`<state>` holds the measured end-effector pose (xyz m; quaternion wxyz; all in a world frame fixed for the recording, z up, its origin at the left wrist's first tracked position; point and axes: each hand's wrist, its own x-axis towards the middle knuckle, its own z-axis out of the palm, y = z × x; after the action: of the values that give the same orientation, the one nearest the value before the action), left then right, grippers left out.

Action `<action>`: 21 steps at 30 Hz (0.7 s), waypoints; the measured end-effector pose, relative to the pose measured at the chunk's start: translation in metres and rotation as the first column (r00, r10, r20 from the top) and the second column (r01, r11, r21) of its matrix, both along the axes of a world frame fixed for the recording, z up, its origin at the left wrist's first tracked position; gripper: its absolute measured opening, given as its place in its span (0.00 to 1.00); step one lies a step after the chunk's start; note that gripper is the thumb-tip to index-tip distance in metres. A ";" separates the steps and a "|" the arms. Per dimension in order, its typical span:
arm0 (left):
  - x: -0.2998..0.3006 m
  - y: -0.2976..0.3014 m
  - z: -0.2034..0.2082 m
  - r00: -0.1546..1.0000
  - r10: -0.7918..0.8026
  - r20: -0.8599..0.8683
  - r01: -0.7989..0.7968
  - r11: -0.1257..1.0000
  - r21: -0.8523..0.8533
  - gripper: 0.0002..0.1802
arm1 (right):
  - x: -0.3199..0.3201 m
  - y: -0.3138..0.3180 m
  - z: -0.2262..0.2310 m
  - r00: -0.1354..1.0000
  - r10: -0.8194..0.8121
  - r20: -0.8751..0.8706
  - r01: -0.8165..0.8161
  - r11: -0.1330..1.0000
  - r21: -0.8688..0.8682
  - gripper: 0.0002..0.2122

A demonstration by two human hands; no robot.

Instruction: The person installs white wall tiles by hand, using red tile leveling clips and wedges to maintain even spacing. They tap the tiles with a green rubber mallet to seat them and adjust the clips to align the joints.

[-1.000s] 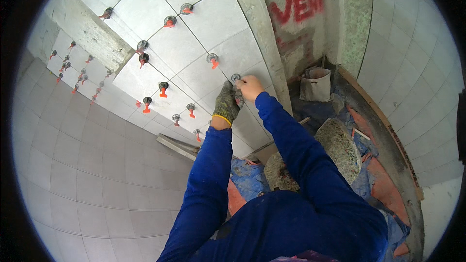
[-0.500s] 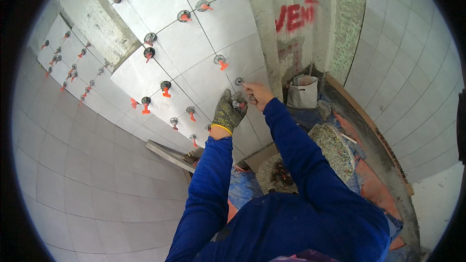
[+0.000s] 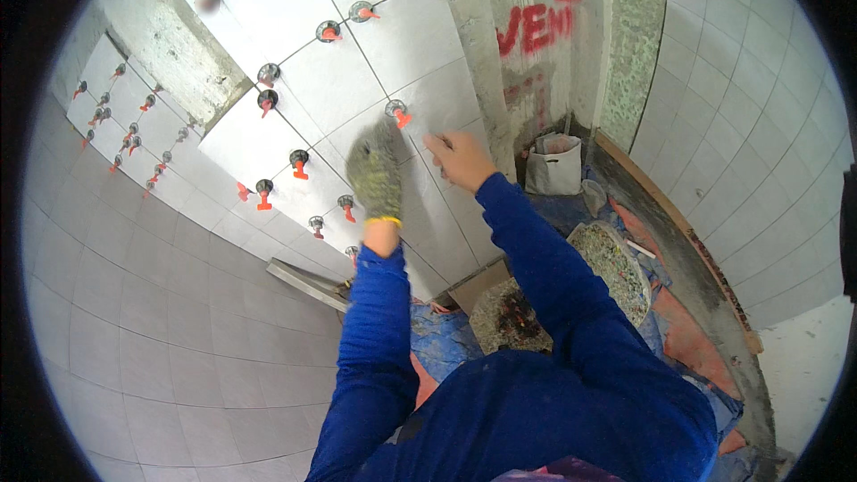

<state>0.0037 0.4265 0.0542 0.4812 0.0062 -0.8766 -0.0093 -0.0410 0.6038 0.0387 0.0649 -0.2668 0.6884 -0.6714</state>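
My left hand (image 3: 373, 174), in a grey-green knitted glove with a yellow cuff, is against the white wall tiles (image 3: 375, 129), smeared by motion. Its fingers are blurred, so what it holds cannot be told. My bare right hand (image 3: 464, 162) is closed in front of the tiles to its right; whatever is between its fingers is too small to make out. Between and just above both hands, a tile levelling clip (image 3: 398, 113) with a round dark base and orange T-shaped handle sits on a joint. Several like it stand on other joints, such as one (image 3: 300, 163) left of my glove.
A bare concrete strip (image 3: 544, 71) with red paint marks adjoins the tiles. Below it stands a pale bag (image 3: 553, 165). Tubs of speckled rubble (image 3: 611, 272) rest on blue and orange sheeting. A metal bar (image 3: 303, 282) lies lower left; tiled walls curve along both sides.
My gloved left hand has moved left and up along the tiles, away from my right hand. My right hand has shifted slightly left, and the view has tilted a little.
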 end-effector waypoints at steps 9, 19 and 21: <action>-0.015 0.064 0.134 0.730 0.339 0.594 -0.256 0.941 -0.223 0.21 | -0.003 -0.034 0.032 0.952 0.215 0.219 -0.079 0.862 -0.500 0.13; -0.059 0.097 0.127 0.644 0.580 0.499 -0.239 0.771 -0.590 0.16 | 0.004 -0.090 0.003 0.820 -0.514 -0.253 0.358 0.804 -0.474 0.13; -0.060 0.093 0.127 0.617 0.583 0.529 -0.250 0.782 -0.571 0.15 | 0.004 -0.094 0.004 0.935 -0.355 0.020 0.317 0.807 -0.498 0.13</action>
<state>-0.0567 0.5193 0.1813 0.1010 0.1092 -0.9395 0.3085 -0.0368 0.5093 0.0431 -0.1507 -0.1731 0.5319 -0.8151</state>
